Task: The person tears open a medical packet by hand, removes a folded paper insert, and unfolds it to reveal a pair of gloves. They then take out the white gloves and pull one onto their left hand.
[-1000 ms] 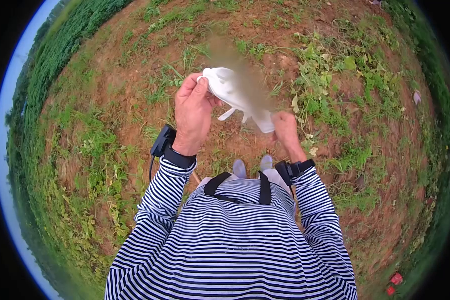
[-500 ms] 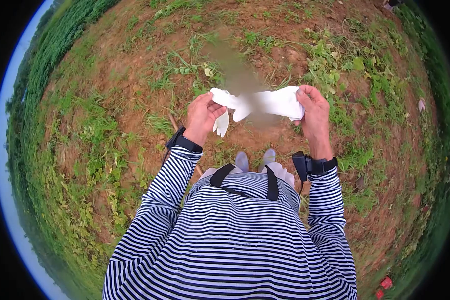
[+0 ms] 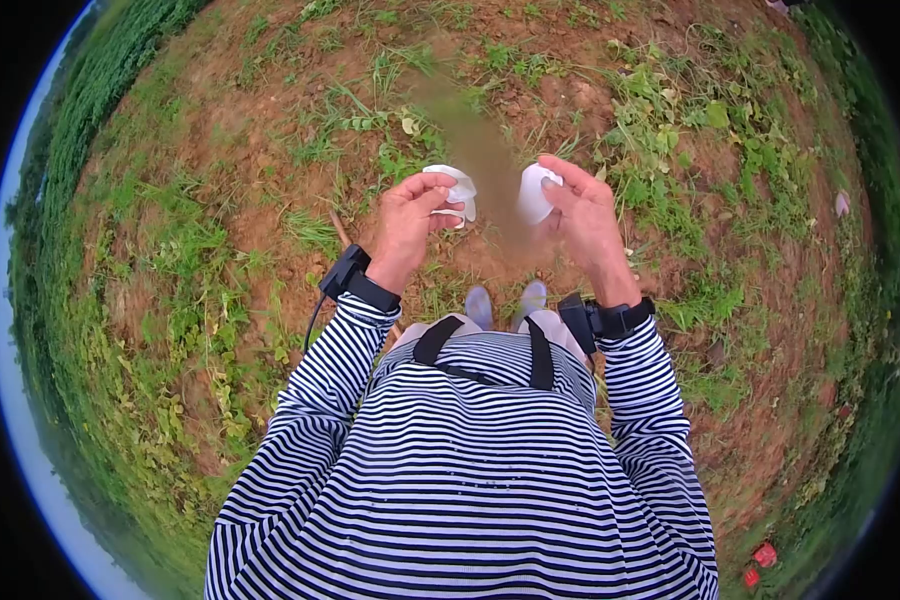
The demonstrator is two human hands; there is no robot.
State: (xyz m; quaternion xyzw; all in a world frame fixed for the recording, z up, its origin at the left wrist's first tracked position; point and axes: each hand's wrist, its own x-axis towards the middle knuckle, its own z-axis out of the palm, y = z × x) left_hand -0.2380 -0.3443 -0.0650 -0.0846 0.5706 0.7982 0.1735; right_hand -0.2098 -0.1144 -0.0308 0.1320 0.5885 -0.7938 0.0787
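My left hand (image 3: 403,225) is closed, thumb and fingers pinching a bunched white glove (image 3: 462,190). Part of that glove shows above and below the fingertips. Across a short gap, my right hand (image 3: 588,225) grips another piece of white glove (image 3: 536,194) between thumb and fingers. A brownish blur (image 3: 485,150) in front of the camera covers the space between the hands, so it is hidden whether the two white pieces join. Both hands are held up in front of my body, above the ground.
Reddish soil (image 3: 260,170) with weeds and leafy plants (image 3: 660,110) surrounds me. My shoes (image 3: 479,307) stand below the hands. A thin wooden handle (image 3: 341,230) lies to the left. Red objects (image 3: 765,555) are at the lower right. Black devices (image 3: 345,275) are strapped at my wrists.
The white glove was stretched out between both hands, with glove fingers hanging below the left. Now the right hand has come inward, and the white material is bunched close to each hand.
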